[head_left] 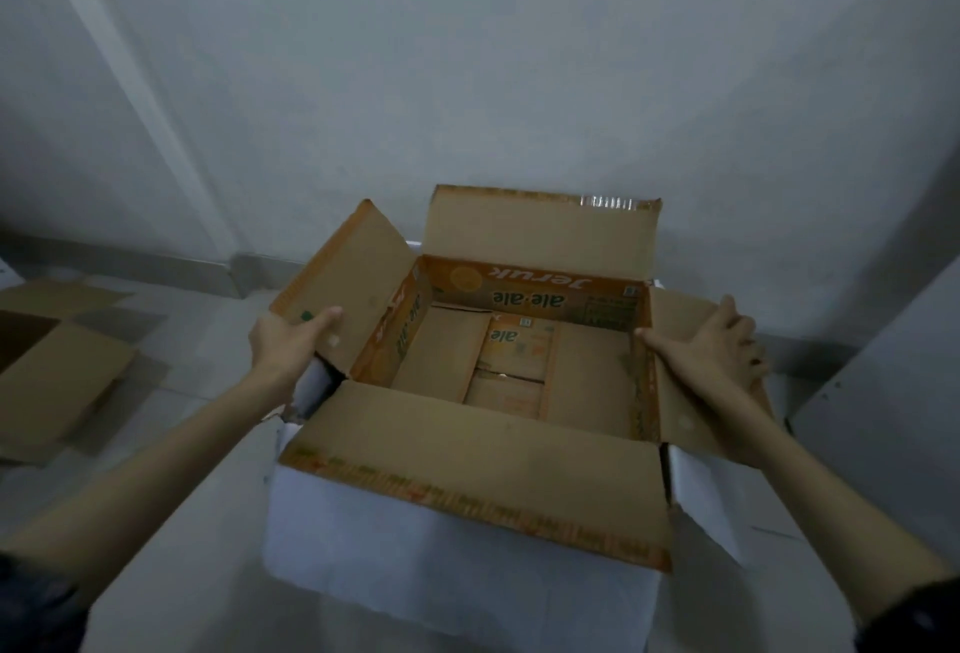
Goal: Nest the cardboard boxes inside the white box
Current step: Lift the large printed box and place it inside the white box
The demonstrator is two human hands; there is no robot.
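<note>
Pale wall (467, 55), grey floor (208, 330)

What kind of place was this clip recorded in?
Probably a bare indoor room, perhaps a storage corner. A plain white wall meets a pale floor, the white box sits on that floor, and flattened cardboard lies at left.

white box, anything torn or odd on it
Yes. The white box looks torn at its near-left corner, beside the left hand, with a ragged edge. The cardboard box inside sits slightly askew.
</note>
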